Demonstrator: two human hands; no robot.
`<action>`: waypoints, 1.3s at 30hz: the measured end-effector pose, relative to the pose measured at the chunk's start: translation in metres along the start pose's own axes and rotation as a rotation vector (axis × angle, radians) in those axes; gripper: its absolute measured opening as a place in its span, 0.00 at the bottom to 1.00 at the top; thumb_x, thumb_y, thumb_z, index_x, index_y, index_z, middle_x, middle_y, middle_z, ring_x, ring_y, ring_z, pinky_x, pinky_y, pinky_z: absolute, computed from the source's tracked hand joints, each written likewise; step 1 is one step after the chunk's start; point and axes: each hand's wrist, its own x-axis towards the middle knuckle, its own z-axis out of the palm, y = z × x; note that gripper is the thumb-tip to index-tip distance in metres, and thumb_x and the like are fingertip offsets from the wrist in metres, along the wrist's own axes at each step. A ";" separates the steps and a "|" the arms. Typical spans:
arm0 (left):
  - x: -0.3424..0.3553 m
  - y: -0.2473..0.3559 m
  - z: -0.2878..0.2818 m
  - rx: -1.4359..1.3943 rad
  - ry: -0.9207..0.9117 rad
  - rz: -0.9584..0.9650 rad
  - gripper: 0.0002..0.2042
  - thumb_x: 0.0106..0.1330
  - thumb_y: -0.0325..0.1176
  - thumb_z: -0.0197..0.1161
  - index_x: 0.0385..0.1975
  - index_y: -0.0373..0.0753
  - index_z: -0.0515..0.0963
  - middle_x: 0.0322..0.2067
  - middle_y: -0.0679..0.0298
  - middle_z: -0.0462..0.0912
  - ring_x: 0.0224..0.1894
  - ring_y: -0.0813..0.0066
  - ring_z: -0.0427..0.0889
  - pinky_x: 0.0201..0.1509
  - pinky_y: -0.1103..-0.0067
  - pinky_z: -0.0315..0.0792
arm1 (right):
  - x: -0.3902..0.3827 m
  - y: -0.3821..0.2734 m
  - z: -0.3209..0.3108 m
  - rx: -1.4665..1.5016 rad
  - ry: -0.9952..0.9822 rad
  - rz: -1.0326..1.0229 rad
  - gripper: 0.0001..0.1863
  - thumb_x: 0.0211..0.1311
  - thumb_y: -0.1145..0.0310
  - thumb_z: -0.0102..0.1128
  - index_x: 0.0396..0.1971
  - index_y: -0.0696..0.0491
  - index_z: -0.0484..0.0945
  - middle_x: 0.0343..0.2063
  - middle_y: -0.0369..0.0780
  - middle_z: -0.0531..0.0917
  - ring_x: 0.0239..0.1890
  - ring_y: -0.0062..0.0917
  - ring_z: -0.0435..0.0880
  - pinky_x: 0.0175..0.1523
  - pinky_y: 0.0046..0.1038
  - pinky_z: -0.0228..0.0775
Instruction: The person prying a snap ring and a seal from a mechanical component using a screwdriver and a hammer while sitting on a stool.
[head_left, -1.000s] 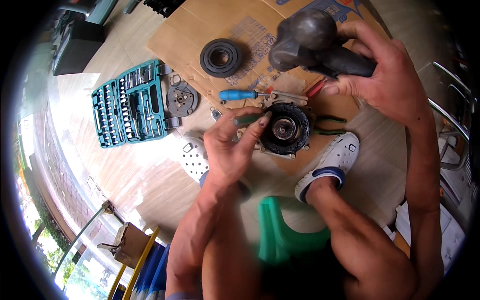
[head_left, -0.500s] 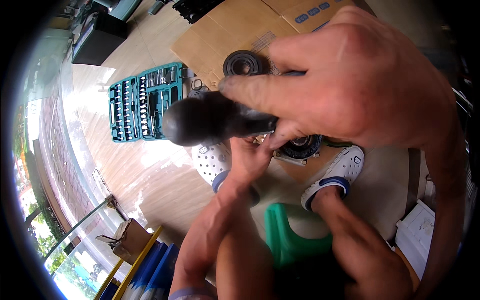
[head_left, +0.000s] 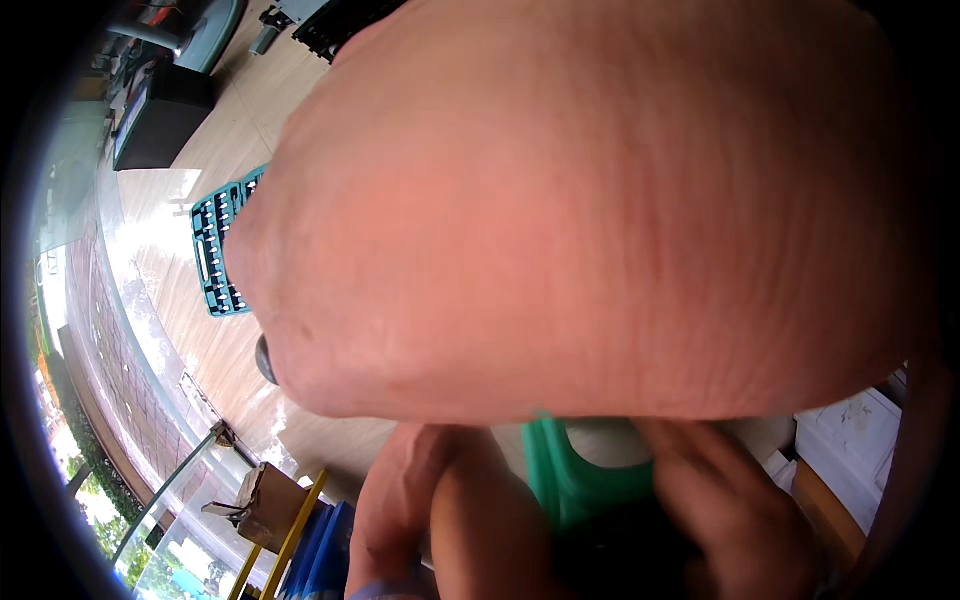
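Note:
My right hand [head_left: 560, 230] is raised very close to the head view and covers most of it. Only the back of this hand and the wrist show; its fingers are hidden. Past its lower left edge peeks a sliver of a dark, round-ended object [head_left: 265, 360], which appears to be in this hand. My left forearm [head_left: 390, 500] comes up from the lower edge and disappears behind the right hand. The left hand itself is hidden, and so is whatever lies under it.
A teal socket set case [head_left: 222, 262] lies on the floor to the left, partly covered. A black box [head_left: 160, 115] stands at the far left. Below me is a green stool [head_left: 560, 480]. A cardboard box [head_left: 265, 505] is at lower left, a white box [head_left: 850, 450] at right.
My right hand has risen toward the view, carrying the dark round-ended object. It now hides my left hand, the cardboard, the black ring and my shoes. The view has shifted slightly.

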 end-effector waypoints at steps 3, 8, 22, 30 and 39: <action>-0.015 0.048 0.029 0.048 0.134 0.228 0.19 0.61 0.30 0.72 0.53 0.36 0.83 0.44 0.56 0.87 0.46 0.62 0.85 0.48 0.70 0.78 | -0.017 -0.008 0.018 0.085 -0.017 0.057 0.30 0.48 0.62 0.79 0.52 0.59 0.84 0.33 0.46 0.86 0.31 0.38 0.87 0.37 0.32 0.77; -0.071 0.169 -0.061 -0.367 0.346 0.442 0.20 0.65 0.33 0.69 0.57 0.36 0.80 0.55 0.52 0.82 0.59 0.56 0.79 0.61 0.62 0.73 | -0.020 -0.021 0.023 0.109 -0.010 0.033 0.29 0.49 0.62 0.78 0.52 0.59 0.84 0.33 0.46 0.86 0.31 0.37 0.87 0.37 0.32 0.77; -0.075 0.174 -0.058 -0.590 0.338 0.368 0.20 0.66 0.29 0.72 0.57 0.35 0.80 0.50 0.55 0.85 0.48 0.66 0.83 0.52 0.72 0.78 | -0.014 -0.028 0.016 0.094 -0.009 0.058 0.27 0.51 0.63 0.76 0.52 0.59 0.84 0.33 0.46 0.86 0.31 0.36 0.87 0.38 0.32 0.77; -0.070 0.173 -0.072 -0.029 0.362 0.415 0.17 0.66 0.28 0.73 0.53 0.35 0.85 0.44 0.56 0.90 0.41 0.71 0.87 0.46 0.75 0.81 | -0.015 -0.032 0.017 0.121 -0.010 0.050 0.26 0.52 0.63 0.75 0.51 0.59 0.84 0.33 0.46 0.86 0.31 0.36 0.86 0.38 0.32 0.77; -0.078 0.191 -0.060 -0.596 0.391 0.362 0.12 0.72 0.27 0.63 0.52 0.35 0.83 0.48 0.57 0.86 0.54 0.63 0.83 0.62 0.64 0.74 | -0.017 -0.032 0.022 0.140 -0.018 0.057 0.25 0.54 0.63 0.74 0.51 0.59 0.84 0.33 0.46 0.86 0.31 0.35 0.86 0.38 0.32 0.77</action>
